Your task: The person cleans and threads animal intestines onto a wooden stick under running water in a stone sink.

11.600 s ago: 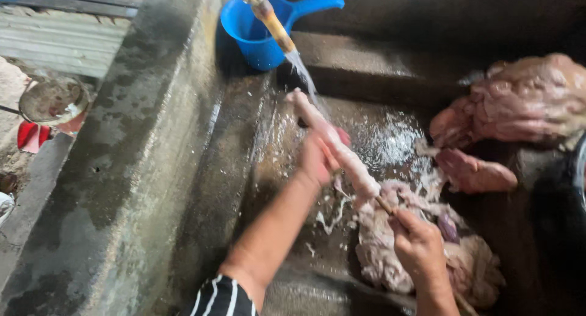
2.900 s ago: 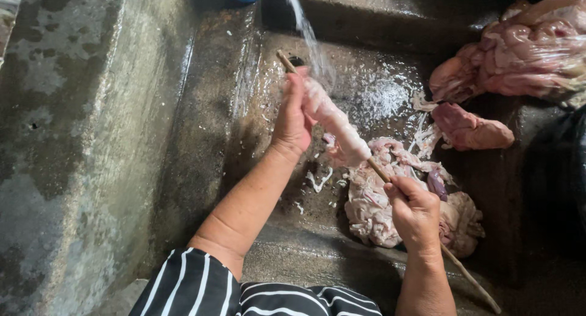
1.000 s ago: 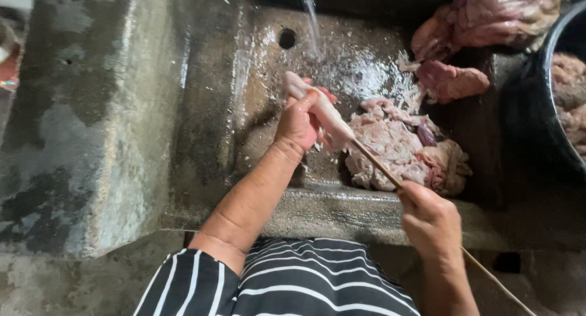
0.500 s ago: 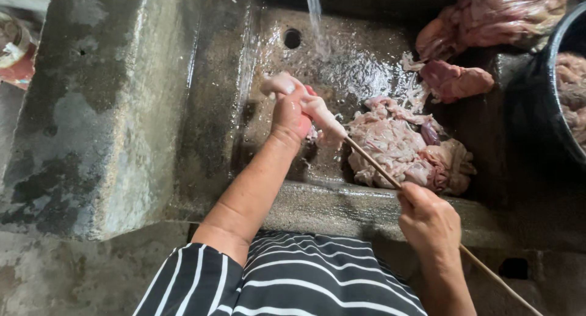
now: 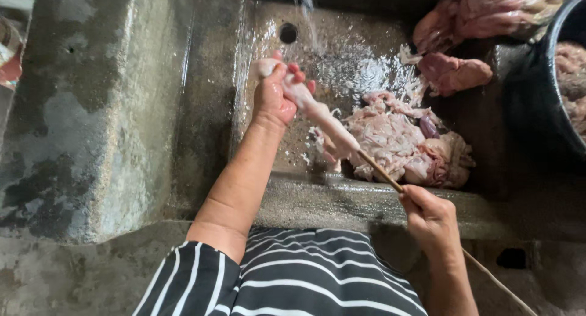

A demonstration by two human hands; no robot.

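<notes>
Gripping the pale intestine (image 5: 317,114) in my left hand (image 5: 274,99), I clamp the thin stick (image 5: 381,171) with my right hand (image 5: 430,215) over the wet concrete sink (image 5: 256,41).

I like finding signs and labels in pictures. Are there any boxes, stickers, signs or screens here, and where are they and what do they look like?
None show here: no package, label, sign or screen.
Only a wet grey concrete sink, pink offal, a dark pot, and the left hand and right hand holding a thin stick sleeved in pale casing.
</notes>
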